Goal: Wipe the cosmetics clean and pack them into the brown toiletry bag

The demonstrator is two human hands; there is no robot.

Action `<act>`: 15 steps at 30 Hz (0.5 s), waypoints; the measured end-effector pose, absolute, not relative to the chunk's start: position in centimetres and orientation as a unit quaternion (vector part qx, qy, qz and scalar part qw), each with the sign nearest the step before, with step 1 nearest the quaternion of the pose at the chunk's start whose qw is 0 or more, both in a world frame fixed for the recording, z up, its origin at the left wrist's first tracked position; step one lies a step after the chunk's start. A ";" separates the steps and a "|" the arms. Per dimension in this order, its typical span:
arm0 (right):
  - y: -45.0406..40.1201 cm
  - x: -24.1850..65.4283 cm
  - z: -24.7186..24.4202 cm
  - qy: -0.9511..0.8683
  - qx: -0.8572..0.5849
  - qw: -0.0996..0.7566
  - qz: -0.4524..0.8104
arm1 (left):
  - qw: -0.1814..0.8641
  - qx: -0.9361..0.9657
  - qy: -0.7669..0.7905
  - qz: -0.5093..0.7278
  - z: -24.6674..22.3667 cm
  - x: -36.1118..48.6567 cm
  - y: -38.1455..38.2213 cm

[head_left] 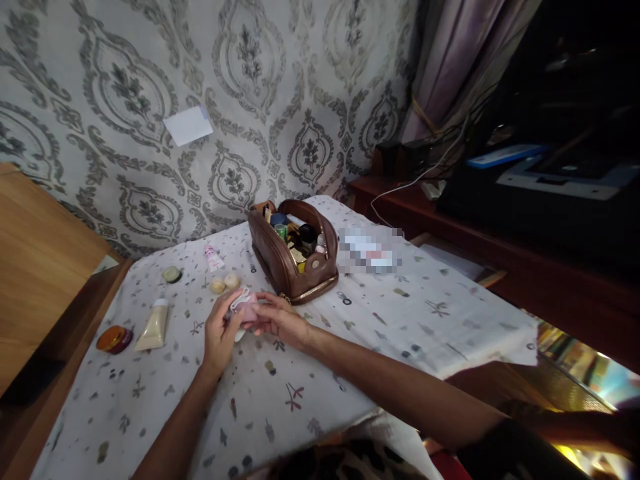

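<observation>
Both hands meet over the cloth, in front of the bag. Between them is a small pink item (245, 308) with a white cord-like part on top; its exact kind is hard to make out. My left hand (220, 333) grips it from the left, thumb in front. The fingers of my right hand (283, 321) close on its right side. Just behind stands a brown cosmetic bag (270, 257), unzipped and filled with bottles and jars. Two small cream-coloured round pieces (225, 283) lie beyond my left fingers. Something whitish (241, 335) shows below the pink item.
On the left of the patterned cloth (190, 407) are a beige tube (154, 325), an orange-lidded jar (115, 339), a small green-topped jar (171, 274) and a pink-white tube (213, 258). A blurred-out object (370, 250) lies right of the bag. A dark-red desk (430, 230) borders the right.
</observation>
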State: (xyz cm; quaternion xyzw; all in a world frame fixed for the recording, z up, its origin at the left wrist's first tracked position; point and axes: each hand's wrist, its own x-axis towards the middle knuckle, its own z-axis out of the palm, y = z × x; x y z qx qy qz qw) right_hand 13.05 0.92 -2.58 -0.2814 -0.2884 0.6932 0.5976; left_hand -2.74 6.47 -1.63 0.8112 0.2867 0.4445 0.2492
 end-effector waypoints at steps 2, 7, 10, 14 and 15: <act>0.8 13.1 -2.4 -0.293 -0.296 0.595 0.687 | 0.244 0.808 0.288 0.452 -1.6 -2.7 6.4; 0.9 12.9 -2.7 -0.299 -0.303 0.603 0.674 | 0.220 0.809 0.288 0.464 -1.4 -2.7 6.1; 1.2 12.9 -3.0 -0.292 -0.298 0.606 0.678 | 0.223 0.803 0.292 0.469 -1.2 -2.6 5.9; 1.2 13.1 -2.9 -0.290 -0.306 0.600 0.680 | 0.259 0.774 0.324 0.478 -1.0 -2.5 5.9; 1.1 13.1 -2.8 -0.296 -0.307 0.596 0.681 | 0.270 0.763 0.335 0.483 -0.9 -2.5 5.9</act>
